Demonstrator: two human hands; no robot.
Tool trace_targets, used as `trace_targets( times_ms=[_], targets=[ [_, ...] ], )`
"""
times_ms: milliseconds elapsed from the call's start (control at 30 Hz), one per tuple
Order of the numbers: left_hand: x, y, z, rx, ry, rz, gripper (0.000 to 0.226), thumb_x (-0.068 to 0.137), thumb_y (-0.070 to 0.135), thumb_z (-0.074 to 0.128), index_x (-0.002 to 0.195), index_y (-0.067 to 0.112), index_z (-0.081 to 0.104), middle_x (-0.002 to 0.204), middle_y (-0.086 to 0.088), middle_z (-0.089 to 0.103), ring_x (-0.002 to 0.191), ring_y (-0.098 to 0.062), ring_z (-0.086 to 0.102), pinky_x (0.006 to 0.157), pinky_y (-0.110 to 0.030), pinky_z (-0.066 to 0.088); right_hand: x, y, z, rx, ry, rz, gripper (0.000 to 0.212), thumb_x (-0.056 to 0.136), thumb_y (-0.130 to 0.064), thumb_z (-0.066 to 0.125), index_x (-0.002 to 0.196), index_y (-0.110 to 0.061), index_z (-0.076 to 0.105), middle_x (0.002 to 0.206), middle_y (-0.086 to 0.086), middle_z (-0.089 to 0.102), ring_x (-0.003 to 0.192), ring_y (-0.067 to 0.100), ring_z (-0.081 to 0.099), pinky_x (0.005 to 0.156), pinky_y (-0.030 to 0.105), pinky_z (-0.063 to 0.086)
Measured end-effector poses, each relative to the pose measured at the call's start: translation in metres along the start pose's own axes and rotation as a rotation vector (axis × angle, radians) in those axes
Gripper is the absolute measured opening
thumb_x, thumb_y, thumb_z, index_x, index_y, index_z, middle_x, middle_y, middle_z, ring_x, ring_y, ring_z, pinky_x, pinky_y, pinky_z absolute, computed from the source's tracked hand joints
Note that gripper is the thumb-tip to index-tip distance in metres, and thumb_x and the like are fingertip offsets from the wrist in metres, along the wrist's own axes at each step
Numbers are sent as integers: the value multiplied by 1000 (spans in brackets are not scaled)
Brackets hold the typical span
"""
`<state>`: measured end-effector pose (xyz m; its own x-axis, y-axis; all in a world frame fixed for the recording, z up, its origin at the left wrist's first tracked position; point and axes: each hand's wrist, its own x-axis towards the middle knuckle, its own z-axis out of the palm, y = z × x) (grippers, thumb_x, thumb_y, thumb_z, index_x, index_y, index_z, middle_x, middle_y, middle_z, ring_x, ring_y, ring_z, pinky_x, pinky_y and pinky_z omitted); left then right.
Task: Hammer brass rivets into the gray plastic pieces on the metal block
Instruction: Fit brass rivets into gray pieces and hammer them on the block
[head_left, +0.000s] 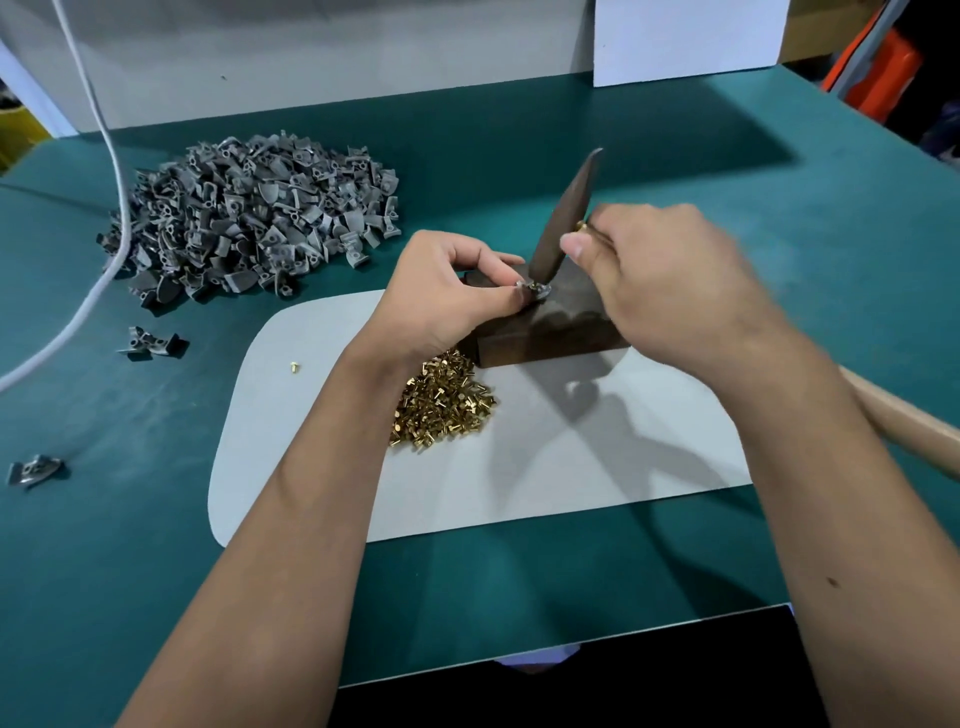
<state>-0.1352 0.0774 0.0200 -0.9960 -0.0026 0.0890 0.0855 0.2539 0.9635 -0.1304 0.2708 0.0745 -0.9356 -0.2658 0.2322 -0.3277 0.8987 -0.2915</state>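
Your left hand (457, 291) pinches one gray plastic piece (535, 291) at its fingertips on the metal block (545, 332), your right hand (670, 280) grips the hammer (563, 218) just beside them, while the large unriveted pile (254, 213) beyond and brass rivets (441, 405) below suggest most work remains.

Gray piece (535, 291) on dark block (550, 332); rivet heap (441, 410) beside.

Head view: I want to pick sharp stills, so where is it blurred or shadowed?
Head view: the right hand is motion-smeared, the left hand sharper; hard shadows of both arms cross the gray mat; the gray plastic pile and brass rivets read crisp; wide-angle bending shows at the edges.
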Motion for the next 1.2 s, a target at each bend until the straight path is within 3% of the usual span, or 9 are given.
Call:
trace_targets(
  times_ms=[200, 367, 533, 667, 733, 867, 967, 1033, 1200],
  targets=[
    [2, 0, -1, 18, 2, -4, 12, 76, -2, 85, 73, 5, 76, 96, -11, 78, 105, -5, 72, 97, -28, 57, -8, -4, -8, 141, 393, -103, 36, 103, -49, 40, 108, -18, 57, 74, 2, 56, 71, 38, 50, 59, 39, 39],
    [0, 3, -1, -26, -17, -14, 19, 77, -6, 83, 70, 9, 73, 101, -17, 77, 110, -9, 71, 94, -21, 55, -6, -7, 0, -109, 28, -58, 28, 104, -49, 44, 95, -24, 53, 88, 9, 64, 79, 37, 50, 64, 38, 35],
    [2, 3, -1, -2, -6, -37, 17, 75, -4, 85, 73, 9, 75, 96, -4, 76, 110, 0, 68, 89, -13, 53, 1, -7, -24, 164, 438, -110, 38, 102, -54, 40, 105, -20, 57, 79, 0, 60, 74, 37, 55, 60, 40, 41],
    [1, 2, -2, -26, -22, -32, 13, 77, -6, 82, 74, 4, 74, 100, -14, 78, 116, -9, 68, 99, -23, 53, -1, -11, -5, -117, -40, 5, 30, 104, -48, 44, 100, -22, 58, 95, 10, 67, 85, 38, 54, 67, 37, 35],
    [1, 3, -2, -15, -12, -35, 10, 77, -4, 83, 76, 2, 75, 95, -9, 78, 116, -4, 67, 94, -16, 52, 3, -12, -11, -153, -22, -18, 32, 103, -50, 44, 96, -23, 57, 90, 10, 64, 78, 35, 48, 66, 37, 34],
    [3, 2, -3, -14, -25, -45, 14, 75, -3, 86, 74, 7, 76, 87, 6, 76, 113, 4, 66, 90, -10, 51, 3, -13, -20, 149, 364, -93, 36, 103, -51, 39, 99, -19, 56, 79, 2, 59, 71, 35, 52, 61, 37, 37],
    [2, 2, -4, -37, -27, -32, 18, 76, -5, 84, 71, 9, 73, 98, -11, 78, 119, -6, 66, 98, -16, 51, 2, -16, -5, -57, -31, 15, 34, 104, -49, 42, 88, -20, 51, 88, 7, 62, 82, 37, 52, 66, 37, 35],
    [1, 3, -4, -30, -24, -30, 17, 77, -4, 84, 72, 8, 74, 98, -13, 78, 120, -5, 65, 98, -15, 50, 7, -17, -11, -131, -91, 27, 38, 102, -51, 44, 80, -20, 47, 83, 6, 59, 80, 36, 51, 64, 37, 33],
    [4, 0, -6, -16, -29, -28, 22, 75, 0, 87, 68, 16, 73, 92, -4, 78, 117, 2, 64, 96, -12, 50, 7, -20, -17, 125, 360, -80, 34, 102, -53, 39, 85, -24, 43, 78, 10, 59, 71, 40, 50, 61, 40, 37]
  ],
)
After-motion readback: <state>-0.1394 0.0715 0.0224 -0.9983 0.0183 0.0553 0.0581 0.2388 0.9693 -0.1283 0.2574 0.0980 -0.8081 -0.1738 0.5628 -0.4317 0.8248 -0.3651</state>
